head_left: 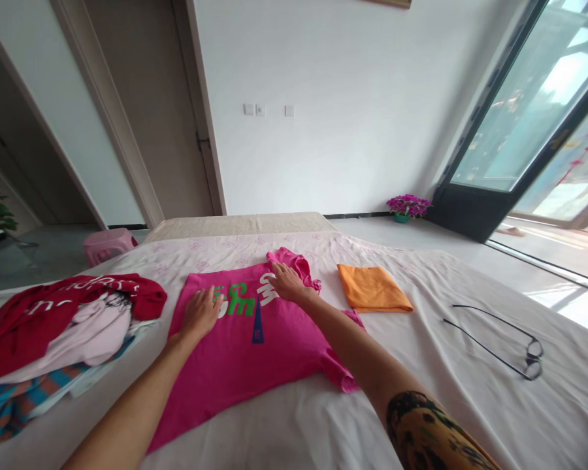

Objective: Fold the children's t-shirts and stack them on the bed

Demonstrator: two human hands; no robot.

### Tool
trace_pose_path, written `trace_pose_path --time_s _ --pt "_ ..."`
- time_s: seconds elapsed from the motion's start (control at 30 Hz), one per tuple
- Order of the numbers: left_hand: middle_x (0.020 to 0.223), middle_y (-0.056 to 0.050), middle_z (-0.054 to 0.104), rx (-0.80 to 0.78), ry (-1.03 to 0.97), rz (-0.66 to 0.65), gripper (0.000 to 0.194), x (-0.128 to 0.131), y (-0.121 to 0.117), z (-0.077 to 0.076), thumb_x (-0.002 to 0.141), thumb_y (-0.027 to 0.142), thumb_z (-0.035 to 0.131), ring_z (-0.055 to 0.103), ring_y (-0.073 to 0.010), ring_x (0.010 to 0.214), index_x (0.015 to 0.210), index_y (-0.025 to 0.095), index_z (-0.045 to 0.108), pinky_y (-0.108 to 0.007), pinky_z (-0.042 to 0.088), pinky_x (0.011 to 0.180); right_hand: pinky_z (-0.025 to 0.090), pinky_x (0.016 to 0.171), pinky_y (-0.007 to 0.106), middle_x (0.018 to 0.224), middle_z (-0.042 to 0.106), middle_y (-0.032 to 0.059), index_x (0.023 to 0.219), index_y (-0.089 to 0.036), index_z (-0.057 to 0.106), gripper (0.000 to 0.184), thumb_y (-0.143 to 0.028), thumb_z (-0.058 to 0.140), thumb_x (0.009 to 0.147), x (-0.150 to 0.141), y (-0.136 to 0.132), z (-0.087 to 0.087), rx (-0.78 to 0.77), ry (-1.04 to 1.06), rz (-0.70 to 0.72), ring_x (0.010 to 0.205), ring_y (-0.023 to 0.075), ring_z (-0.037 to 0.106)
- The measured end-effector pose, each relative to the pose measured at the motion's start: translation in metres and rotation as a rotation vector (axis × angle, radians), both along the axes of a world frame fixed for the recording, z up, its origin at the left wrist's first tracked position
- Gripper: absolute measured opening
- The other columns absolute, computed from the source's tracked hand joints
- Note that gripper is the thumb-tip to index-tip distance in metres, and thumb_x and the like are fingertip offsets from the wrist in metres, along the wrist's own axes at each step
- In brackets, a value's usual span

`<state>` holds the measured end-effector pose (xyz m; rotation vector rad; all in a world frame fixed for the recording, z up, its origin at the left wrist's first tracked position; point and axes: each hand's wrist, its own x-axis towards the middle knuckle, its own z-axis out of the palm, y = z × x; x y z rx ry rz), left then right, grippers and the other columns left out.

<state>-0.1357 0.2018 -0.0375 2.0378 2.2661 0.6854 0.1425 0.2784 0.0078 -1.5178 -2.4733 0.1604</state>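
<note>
Pressing pink shirt [235,365], 2 hands [203,314] flat, orange cloth [374,289] beside

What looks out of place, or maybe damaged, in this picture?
The glasses look out of place, lying unfolded on the sheet among clothes. The pink shirt lies askew, its far right corner bunched. I see no spill or damage.

clothes pile [85,320] blocking 9 o'clock off the pink shirt [225,372], orange cloth [375,289] at 2, glasses [534,358] at 3, sheet [284,427] pretty open at 6
</note>
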Motion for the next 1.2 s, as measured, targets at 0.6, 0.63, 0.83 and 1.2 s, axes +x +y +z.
trace_pose_path --time_s 0.6,0.63,0.83,1.2 --pt "0.142 -0.02 0.052 0.074 0.353 0.04 0.054 -0.007 -0.019 -0.011 0.097 0.04 0.035 0.046 -0.0305 0.134 0.136 0.009 0.054 -0.042 0.034 0.111 0.014 0.119 0.048 0.162 0.021 0.0108 0.156 -0.015 0.023 0.07 -0.057 0.02 0.1 0.016 -0.027 -0.02 0.028 -0.131 0.034 0.15 0.0287 0.013" --pt "0.142 -0.019 0.053 0.082 0.348 0.027 0.054 -0.009 -0.02 -0.013 0.096 0.039 0.036 0.046 -0.03 0.133 0.136 0.008 0.054 -0.042 0.034 0.112 0.015 0.119 0.047 0.162 0.022 0.0099 0.156 -0.016 0.023 0.07 -0.057 0.02 0.1 0.021 -0.031 -0.023 0.022 -0.136 0.06 0.149 0.0278 0.015" --pt "0.143 -0.021 0.052 0.088 0.341 0.016 0.056 -0.018 -0.023 -0.018 0.096 0.039 0.036 0.046 -0.0299 0.134 0.139 0.005 0.052 -0.042 0.035 0.111 0.009 0.12 0.049 0.161 0.023 0.0102 0.156 -0.016 0.027 0.065 -0.051 0.02 0.102 0.078 -0.033 -0.023 0.002 -0.228 -0.072 0.15 0.0261 0.016" --pt "0.149 -0.019 0.045 0.121 0.331 -0.096 0.059 0.024 -0.068 -0.014 0.095 0.046 0.039 0.037 -0.0316 0.141 0.143 0.012 0.047 -0.049 0.03 0.114 0.009 0.121 0.049 0.163 0.015 0.006 0.158 -0.021 0.019 0.068 -0.058 0.021 0.1 0.038 -0.105 -0.014 0.048 -0.178 0.153 0.151 0.0275 0.008"
